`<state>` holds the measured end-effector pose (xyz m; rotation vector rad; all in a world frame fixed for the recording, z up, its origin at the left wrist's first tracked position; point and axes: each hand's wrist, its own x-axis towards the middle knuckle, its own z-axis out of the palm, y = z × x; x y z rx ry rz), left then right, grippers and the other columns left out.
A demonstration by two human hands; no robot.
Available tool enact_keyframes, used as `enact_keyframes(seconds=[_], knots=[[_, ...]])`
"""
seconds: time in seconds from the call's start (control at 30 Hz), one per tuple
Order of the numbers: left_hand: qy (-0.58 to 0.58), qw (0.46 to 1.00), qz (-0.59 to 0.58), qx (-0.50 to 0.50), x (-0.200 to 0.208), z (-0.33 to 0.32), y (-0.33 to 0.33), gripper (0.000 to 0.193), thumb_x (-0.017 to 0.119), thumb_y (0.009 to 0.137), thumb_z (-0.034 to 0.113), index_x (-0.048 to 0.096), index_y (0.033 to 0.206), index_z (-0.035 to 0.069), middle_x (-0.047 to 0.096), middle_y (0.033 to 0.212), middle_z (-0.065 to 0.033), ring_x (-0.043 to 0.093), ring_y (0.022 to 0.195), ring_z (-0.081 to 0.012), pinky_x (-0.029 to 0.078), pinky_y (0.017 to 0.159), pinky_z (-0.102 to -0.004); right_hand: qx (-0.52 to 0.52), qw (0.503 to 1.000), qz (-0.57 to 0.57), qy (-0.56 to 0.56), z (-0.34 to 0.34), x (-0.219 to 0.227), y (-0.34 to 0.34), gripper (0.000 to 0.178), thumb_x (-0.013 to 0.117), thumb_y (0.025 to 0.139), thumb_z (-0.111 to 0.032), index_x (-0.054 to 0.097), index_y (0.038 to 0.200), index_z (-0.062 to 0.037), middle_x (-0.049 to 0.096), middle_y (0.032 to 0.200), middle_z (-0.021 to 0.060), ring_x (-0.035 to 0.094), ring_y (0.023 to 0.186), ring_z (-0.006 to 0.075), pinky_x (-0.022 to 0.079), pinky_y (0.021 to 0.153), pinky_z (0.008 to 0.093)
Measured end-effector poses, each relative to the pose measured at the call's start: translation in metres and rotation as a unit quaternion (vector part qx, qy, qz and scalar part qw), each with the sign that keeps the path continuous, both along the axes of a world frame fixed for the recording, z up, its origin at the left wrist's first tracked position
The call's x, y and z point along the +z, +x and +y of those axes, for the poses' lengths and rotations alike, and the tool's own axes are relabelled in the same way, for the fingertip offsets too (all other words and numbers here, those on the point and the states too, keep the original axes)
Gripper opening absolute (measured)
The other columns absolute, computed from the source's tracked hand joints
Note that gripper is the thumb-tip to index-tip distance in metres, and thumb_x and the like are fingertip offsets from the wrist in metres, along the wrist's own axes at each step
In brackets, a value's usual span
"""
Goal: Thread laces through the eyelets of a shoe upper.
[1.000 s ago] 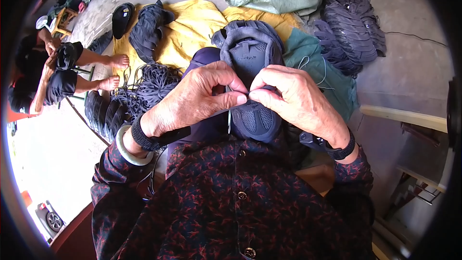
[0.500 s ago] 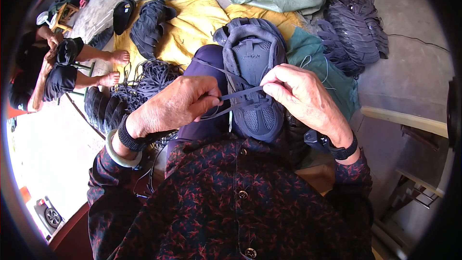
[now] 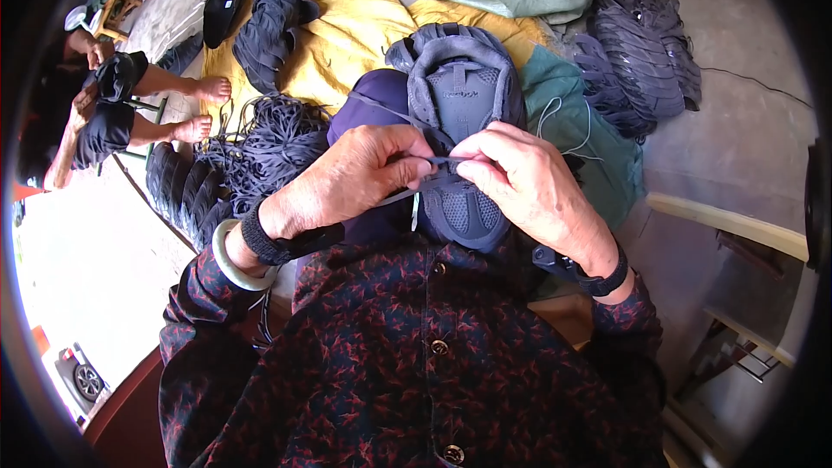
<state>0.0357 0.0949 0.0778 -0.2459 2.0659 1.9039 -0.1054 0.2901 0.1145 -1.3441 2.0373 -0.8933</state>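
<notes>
The left hand (image 3: pixel 381 160) and right hand (image 3: pixel 511 165) have closed in over the dark shoe (image 3: pixel 468 212), where a longer lace (image 3: pixel 446 159) span stretched half a second ago; both pinch it, thumb against finger; the shoe apparently rests on the lap, by the purple-clad knee's (image 3: pixel 373 85) right edge; this probably means finer lace handling.

Head fisheye cam, dn. view, near L hand (image 3: pixel 351 166) & R hand (image 3: pixel 529 175).

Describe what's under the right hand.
Part of the shoe lies under the right hand; its collar and toe show, but the hand covers some side between them.
</notes>
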Motion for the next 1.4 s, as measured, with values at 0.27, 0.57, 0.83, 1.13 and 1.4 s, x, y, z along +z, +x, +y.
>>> enact_keyframes(seconds=[0.27, 0.57, 0.83, 1.13, 1.4], knots=[[0.032, 0.992, 0.009, 0.120, -0.035, 0.017, 0.016, 0.017, 0.064, 0.103, 0.017, 0.069, 0.100, 0.000, 0.060, 0.080, 0.0043, 0.053, 0.076, -0.0039, 0.046, 0.069, -0.0219, 0.016, 0.997, 0.072, -0.014, 0.006, -0.014, 0.010, 0.008, 0.062, 0.098, -0.013, 0.066, 0.100, -0.0058, 0.062, 0.091, 0.0117, 0.066, 0.083, 0.0332, 0.055, 0.071, 0.0413], [0.062, 0.990, -0.029, 0.127, -0.031, 0.027, 0.022, 0.019, 0.066, 0.103, 0.021, 0.068, 0.101, 0.002, 0.056, 0.077, 0.0073, 0.050, 0.071, -0.0016, 0.044, 0.062, -0.0215, 0.006, 1.000, 0.027, 0.002, 0.006, -0.018, 0.009, 0.008, 0.067, 0.091, -0.004, 0.059, 0.090, -0.0042, 0.056, 0.083, 0.0108, 0.059, 0.070, 0.0311, 0.049, 0.064, 0.0419], [0.052, 0.991, 0.000, 0.126, -0.037, 0.031, 0.025, 0.018, 0.065, 0.103, 0.020, 0.066, 0.099, 0.002, 0.058, 0.082, 0.0083, 0.049, 0.078, -0.0004, 0.044, 0.066, -0.0215, -0.037, 0.999, 0.012, -0.002, 0.005, -0.023, 0.016, 0.010, 0.069, 0.089, -0.001, 0.060, 0.091, -0.0045, 0.053, 0.081, 0.0079, 0.057, 0.063, 0.0227, 0.048, 0.060, 0.0369], [0.067, 0.991, -0.017, 0.112, -0.039, 0.035, 0.026, 0.017, 0.064, 0.103, 0.018, 0.066, 0.095, 0.004, 0.058, 0.077, 0.0070, 0.051, 0.072, -0.0014, 0.043, 0.064, -0.0215, -0.043, 0.999, 0.012, -0.002, 0.007, -0.028, 0.017, 0.010, 0.070, 0.088, -0.001, 0.064, 0.096, -0.0054, 0.053, 0.081, 0.0073, 0.057, 0.063, 0.0212, 0.048, 0.059, 0.0358], [0.153, 0.975, -0.067, 0.146, -0.037, 0.041, 0.020, 0.016, 0.065, 0.101, 0.018, 0.064, 0.089, 0.008, 0.058, 0.073, 0.0064, 0.051, 0.064, -0.0008, 0.039, 0.056, -0.0196, -0.073, 0.997, 0.013, -0.017, 0.003, -0.034, 0.021, 0.011, 0.071, 0.084, 0.001, 0.065, 0.088, -0.0067, 0.054, 0.076, 0.0048, 0.057, 0.060, 0.0202, 0.047, 0.056, 0.0352]])
